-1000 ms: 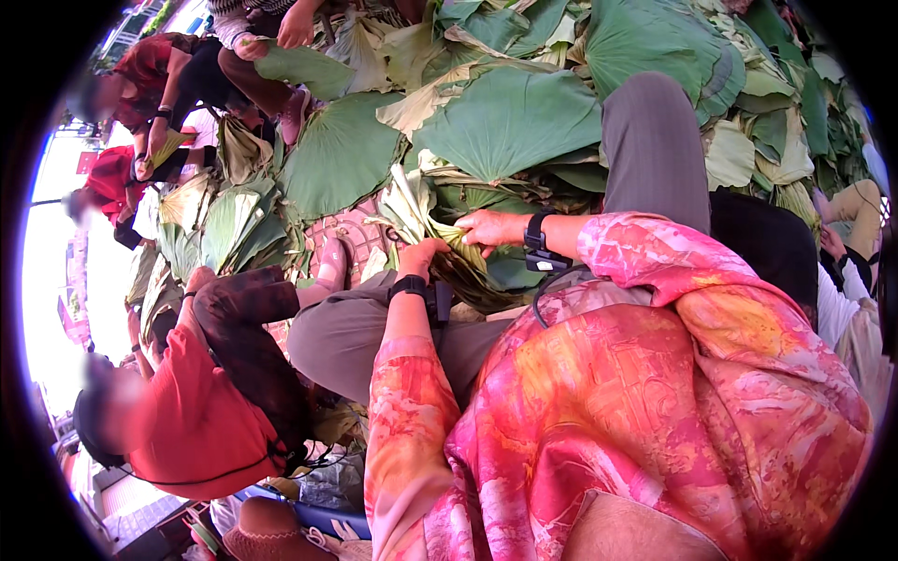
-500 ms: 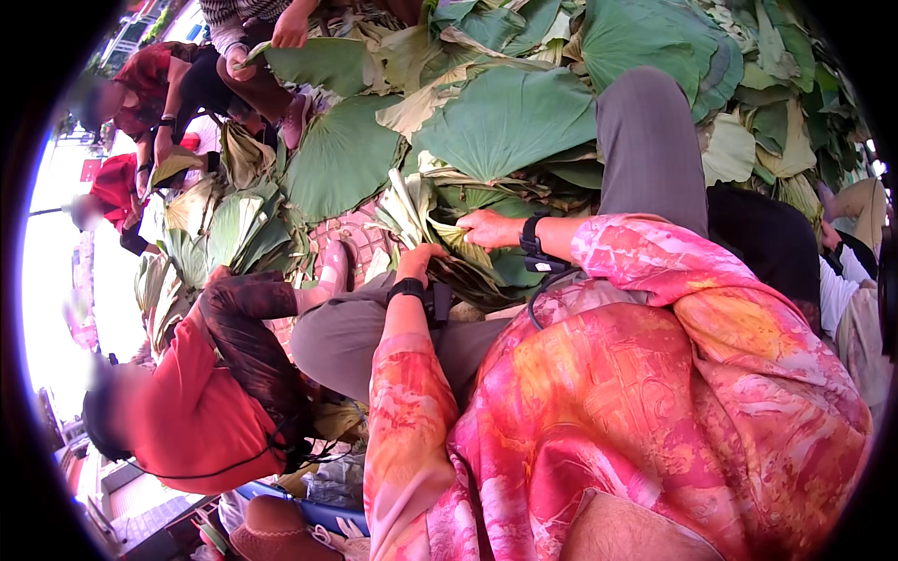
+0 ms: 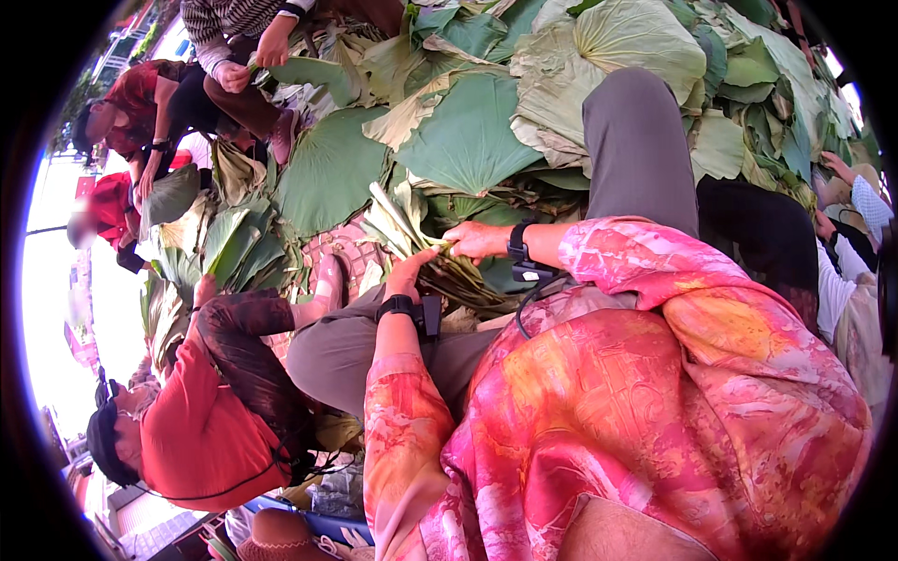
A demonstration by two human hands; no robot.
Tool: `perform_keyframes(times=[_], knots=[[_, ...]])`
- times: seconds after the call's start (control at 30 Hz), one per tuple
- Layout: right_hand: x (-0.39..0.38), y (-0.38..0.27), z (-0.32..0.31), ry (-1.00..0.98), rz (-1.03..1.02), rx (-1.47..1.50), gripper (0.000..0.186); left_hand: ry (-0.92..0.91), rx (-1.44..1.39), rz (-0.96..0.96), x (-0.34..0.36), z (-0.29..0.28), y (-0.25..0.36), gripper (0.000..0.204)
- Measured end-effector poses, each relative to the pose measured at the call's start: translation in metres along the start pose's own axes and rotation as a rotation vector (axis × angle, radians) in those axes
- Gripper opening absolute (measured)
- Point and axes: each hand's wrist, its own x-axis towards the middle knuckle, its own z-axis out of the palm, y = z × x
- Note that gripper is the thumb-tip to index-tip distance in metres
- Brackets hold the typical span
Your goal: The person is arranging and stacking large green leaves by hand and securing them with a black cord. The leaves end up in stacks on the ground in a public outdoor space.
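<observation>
In front of my crossed legs, my right hand (image 3: 477, 240) is closed, its fingertips pinching the edge of a folded lotus leaf. My left hand (image 3: 407, 274) is closed on the near end of the same leaf, close to the right fingertips. Much of that leaf is hidden by the hands. Just beyond them lies a bundle of folded pale-green lotus leaves (image 3: 393, 222), its light edges fanned out. More folded leaves (image 3: 458, 279) lie beneath my hands. A broad flat green lotus leaf (image 3: 468, 131) spreads on the pile farther away.
A pale, yellowish lotus leaf (image 3: 613, 47) tops the heap beyond my raised knee (image 3: 641, 140). At left, a person in red (image 3: 201, 416) reaches toward another leaf bundle (image 3: 234, 243). Other people sit at the far left and right. Red paving (image 3: 346, 245) shows between the leaves.
My hands have drawn closer together on the folded leaf. A pale leaf now lies where a dark green one showed at the top of the heap. The person at left has raised a hand.
</observation>
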Motion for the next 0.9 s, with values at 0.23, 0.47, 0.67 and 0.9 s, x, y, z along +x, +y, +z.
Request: perform_keyframes(times=[0.23,0.47,0.67,0.9], knots=[[-0.007,-0.005,0.000,-0.094,0.179,0.428,0.042,0.015,-0.025,-0.072,0.031,-0.019,-0.021,0.039],[0.003,0.002,0.005,0.095,0.030,0.234,0.029,0.007,0.064,-0.003,0.043,-0.031,-0.023,0.016],[0.012,-0.028,-0.008,0.252,-0.406,-0.247,0.024,0.072,0.062,0.242,-0.026,-0.021,0.018,0.014],[-0.017,-0.116,-0.040,0.236,-0.675,0.013,0.024,0.054,-0.273,0.427,-0.141,-0.034,0.079,0.022]])
